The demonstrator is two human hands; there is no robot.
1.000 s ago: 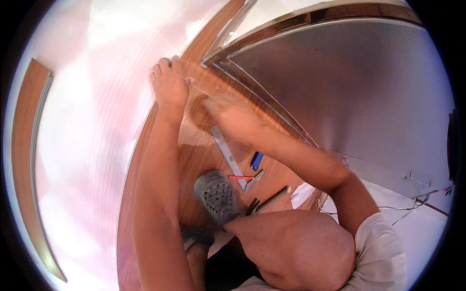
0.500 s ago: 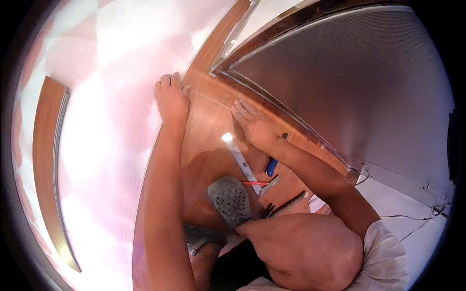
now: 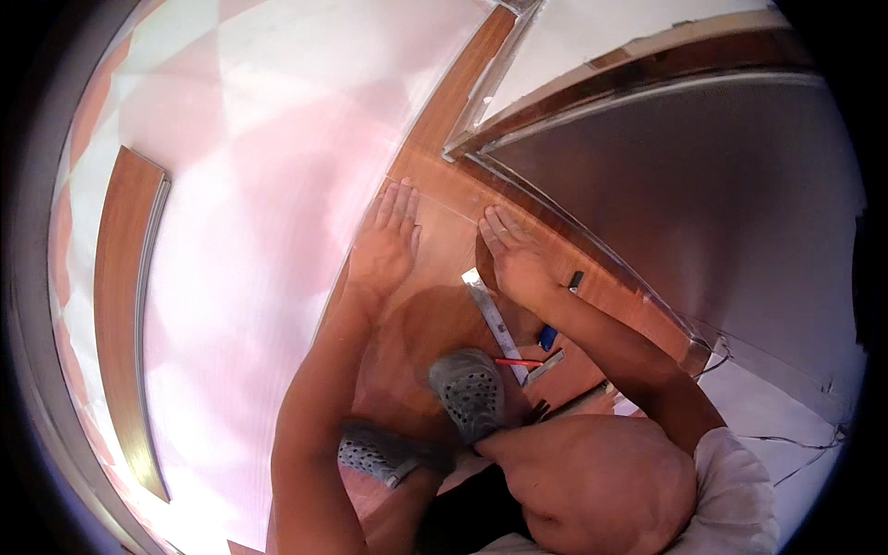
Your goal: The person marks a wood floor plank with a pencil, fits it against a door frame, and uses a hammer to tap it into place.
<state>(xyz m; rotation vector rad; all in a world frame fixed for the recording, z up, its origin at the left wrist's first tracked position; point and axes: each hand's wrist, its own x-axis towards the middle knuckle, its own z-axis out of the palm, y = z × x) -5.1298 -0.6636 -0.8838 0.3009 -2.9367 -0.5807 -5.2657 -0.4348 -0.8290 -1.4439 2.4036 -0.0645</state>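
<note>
My left hand [image 3: 384,245] lies flat on a reddish-brown wood floor plank [image 3: 430,250], fingers stretched together beside its left edge, near a thin seam. To the right, my right hand [image 3: 518,264] presses palm down on the same flooring, fingers extended toward that seam and nothing held. Just below the right hand lies a metal try square [image 3: 493,319] with a silver blade. A red pencil [image 3: 518,362] crosses its lower end. Partly covered by my right forearm is a tool with a blue handle [image 3: 548,337], its exact kind unclear.
A loose plank [image 3: 125,305] rests at the left on pale pink sheeting [image 3: 250,277]. At the right stands a dark panel [image 3: 666,185] in a wooden frame. My feet in grey perforated clogs [image 3: 465,393] are on the planks. Thin cables [image 3: 786,442] run at the lower right.
My left hand has gone from curled fingers at the plank's edge to lying flat on its surface. My right hand stays flat near the seam. The whole view has shifted slightly.
</note>
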